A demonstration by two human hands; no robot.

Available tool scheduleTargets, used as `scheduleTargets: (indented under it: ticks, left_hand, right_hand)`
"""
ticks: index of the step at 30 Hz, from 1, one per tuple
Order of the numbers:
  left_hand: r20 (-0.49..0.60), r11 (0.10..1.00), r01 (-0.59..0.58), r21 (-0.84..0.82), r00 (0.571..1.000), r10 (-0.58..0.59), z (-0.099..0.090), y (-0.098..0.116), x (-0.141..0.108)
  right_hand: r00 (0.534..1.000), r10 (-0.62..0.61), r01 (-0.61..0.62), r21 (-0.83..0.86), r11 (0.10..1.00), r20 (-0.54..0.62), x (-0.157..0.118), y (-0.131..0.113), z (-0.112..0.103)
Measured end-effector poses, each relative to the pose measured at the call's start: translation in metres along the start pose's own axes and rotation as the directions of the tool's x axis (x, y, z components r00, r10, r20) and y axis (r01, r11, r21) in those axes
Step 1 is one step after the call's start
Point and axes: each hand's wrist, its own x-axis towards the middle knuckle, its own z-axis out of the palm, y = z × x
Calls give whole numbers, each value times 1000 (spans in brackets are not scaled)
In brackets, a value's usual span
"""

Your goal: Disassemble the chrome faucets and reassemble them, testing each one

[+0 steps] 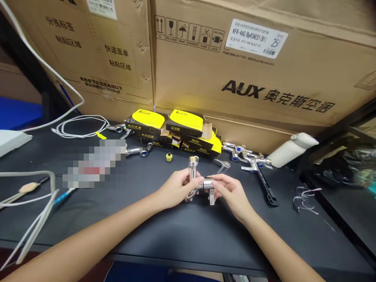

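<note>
My left fingers point(192, 183) are closed around the body of a chrome faucet point(193, 169), whose threaded end points upward; my right fingers point(216, 185) grip its side barrel, below which a flat lever hangs. The faucet is held between both sets of fingers, above the black tabletop point(176, 239). Beyond them, slightly left, stands a small yellow-green cap point(169, 157); beyond and to the right lies a loose metal handle point(225, 163). Farther right are more chrome fittings point(254, 159), a black-handled tool point(266, 190), clear-framed glasses point(305, 199) and a white bottle point(293, 149), tilted. Farther left lie another chrome fitting point(139, 150) and a coiled white cable point(79, 127). Behind the cap, black-and-yellow boxes point(185, 122) are stacked, some with open flaps. Large cardboard cartons point(252, 74) form the background.
</note>
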Motion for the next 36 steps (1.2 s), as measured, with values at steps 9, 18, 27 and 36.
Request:
scheduleTargets:
  ticks: [9, 18, 27, 36]
  left_hand:
    - [23, 864, 154, -479, 986, -163, -7, 8, 6]
    - [116, 836, 145, -530, 988, -98, -5, 3, 4]
    - [129, 726, 204, -657, 979, -158, -9, 5, 6]
    - [220, 753, 283, -594, 958, -187, -10, 11, 0]
  right_hand:
    - [993, -95, 104, 122, 987, -73, 1, -5, -2]
    - [950, -208, 225, 49, 973, -231, 2, -2, -2]
    - [910, -408, 392, -164, 905, -78, -4, 1, -1]
    - [892, -445, 452, -119, 884, 78, -11, 6, 0]
